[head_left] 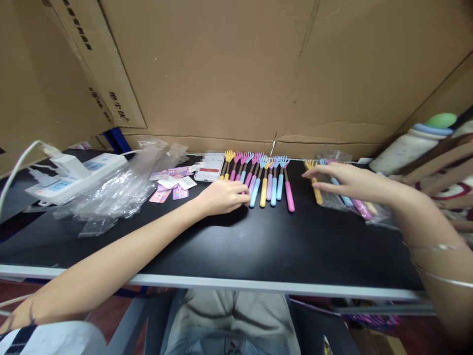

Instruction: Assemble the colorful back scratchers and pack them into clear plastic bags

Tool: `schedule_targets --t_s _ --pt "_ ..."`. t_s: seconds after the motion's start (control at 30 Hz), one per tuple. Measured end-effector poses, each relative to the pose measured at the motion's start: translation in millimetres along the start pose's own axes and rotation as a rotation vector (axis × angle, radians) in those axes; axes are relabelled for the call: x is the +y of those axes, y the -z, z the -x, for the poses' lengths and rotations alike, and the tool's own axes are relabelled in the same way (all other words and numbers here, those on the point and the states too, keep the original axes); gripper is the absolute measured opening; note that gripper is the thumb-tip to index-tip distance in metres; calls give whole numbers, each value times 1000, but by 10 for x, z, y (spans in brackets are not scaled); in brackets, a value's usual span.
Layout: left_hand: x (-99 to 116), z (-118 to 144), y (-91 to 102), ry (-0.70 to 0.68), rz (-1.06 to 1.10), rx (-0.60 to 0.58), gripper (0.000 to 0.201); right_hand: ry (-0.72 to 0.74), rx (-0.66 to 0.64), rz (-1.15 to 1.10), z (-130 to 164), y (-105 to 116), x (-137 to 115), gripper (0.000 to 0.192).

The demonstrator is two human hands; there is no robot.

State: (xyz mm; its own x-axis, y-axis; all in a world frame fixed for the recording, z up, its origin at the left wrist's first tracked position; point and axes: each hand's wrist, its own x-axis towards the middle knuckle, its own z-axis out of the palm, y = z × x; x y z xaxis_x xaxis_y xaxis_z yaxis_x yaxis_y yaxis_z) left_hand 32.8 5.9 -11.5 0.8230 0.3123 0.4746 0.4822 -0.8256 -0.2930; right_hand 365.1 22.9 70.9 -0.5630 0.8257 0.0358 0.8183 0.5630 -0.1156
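Note:
Several back scratchers (263,190) lie side by side on the black table, with hand-shaped heads toward the back and pink, blue, yellow and lilac handles toward me. At the left end of this row, my left hand (227,197) lies over some handle ends with its fingers curled together; what they grip underneath is hidden. My right hand (338,180) reaches in from the right, thumb and fingers apart, over a yellow back scratcher (318,196). Whether it touches that one I cannot tell. More back scratchers in clear plastic (360,208) lie under my right wrist.
Clear plastic bags (118,190) are heaped at the left beside a white power strip (79,175) with plugs in it. Small printed cards (173,183) and a white flat box (209,167) lie nearby. A white bottle (406,145) leans at the right. Cardboard walls (229,74) stand behind.

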Motion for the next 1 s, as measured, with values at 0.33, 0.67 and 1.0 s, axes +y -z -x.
schedule_targets --t_s 0.33,0.67,1.0 --pt "5 -8 2 13 12 -20 20 -15 -51 251 -468 -425 -179 25" --pt "10 0 13 -7 -23 -29 21 -2 30 230 -320 -560 -58 31" --pt "-547 177 362 209 -330 9 25 -43 6 219 -287 -501 -90 31"
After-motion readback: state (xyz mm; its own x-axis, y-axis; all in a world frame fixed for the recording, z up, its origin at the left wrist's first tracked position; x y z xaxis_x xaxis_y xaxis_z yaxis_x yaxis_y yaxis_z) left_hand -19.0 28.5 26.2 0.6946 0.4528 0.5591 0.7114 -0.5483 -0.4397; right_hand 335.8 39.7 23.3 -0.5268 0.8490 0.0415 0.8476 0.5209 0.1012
